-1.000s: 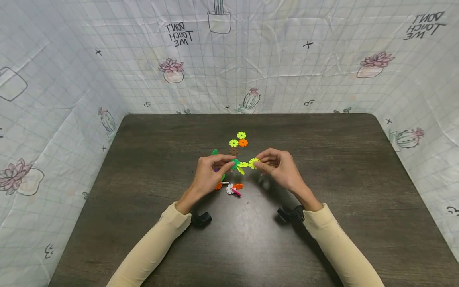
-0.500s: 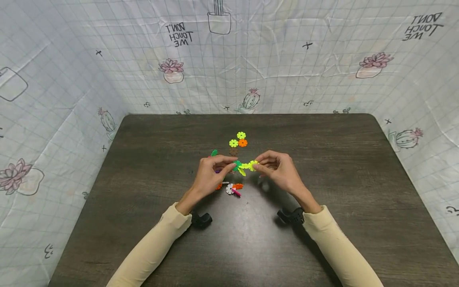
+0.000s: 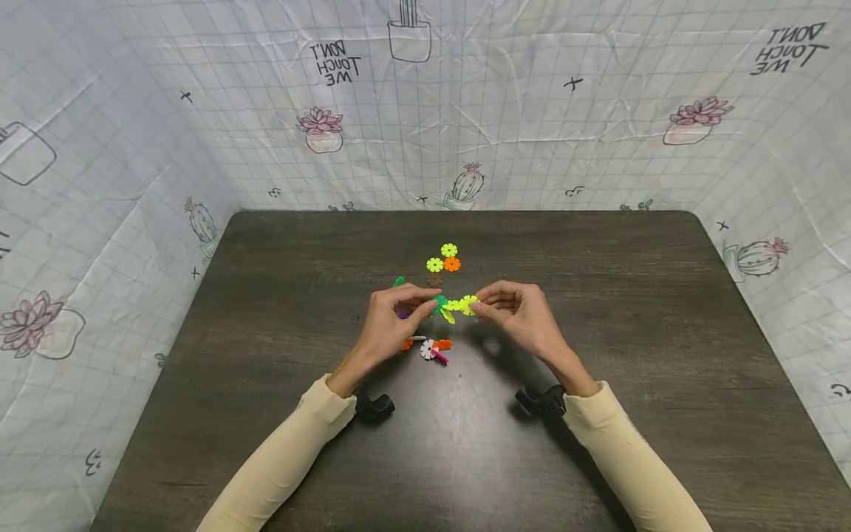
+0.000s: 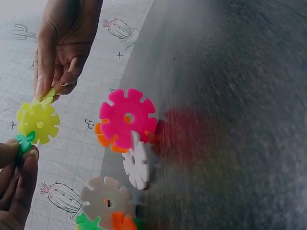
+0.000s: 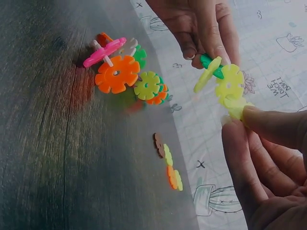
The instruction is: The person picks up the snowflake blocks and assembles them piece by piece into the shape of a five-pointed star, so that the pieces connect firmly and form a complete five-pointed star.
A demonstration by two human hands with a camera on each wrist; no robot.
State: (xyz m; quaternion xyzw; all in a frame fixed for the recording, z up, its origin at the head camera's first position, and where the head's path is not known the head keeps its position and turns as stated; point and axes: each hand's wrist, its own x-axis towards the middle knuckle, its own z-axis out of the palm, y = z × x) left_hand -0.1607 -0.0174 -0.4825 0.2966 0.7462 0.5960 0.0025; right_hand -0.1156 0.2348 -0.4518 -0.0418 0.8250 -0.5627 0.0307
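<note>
At nine o'clock left fingers point(image 3: 415, 292) pinch a green notched disc point(image 3: 442, 303), at three right fingers point(image 3: 496, 287) a yellow one point(image 3: 468, 304), best pressed squarely.

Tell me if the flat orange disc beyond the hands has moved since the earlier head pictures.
No; judged by the far edge of the table, the flat orange disc lies where it did.

Dark wood-grain table point(image 3: 665, 332) (glossy near the front) between wrinkled cactus-print cloth walls point(image 3: 246, 59).

I can pass over the table point(image 3: 665, 318) right of the right hand point(image 3: 520, 310); linked discs point(image 3: 428, 349) block nearside, flat discs point(image 3: 451, 264) farside.
</note>
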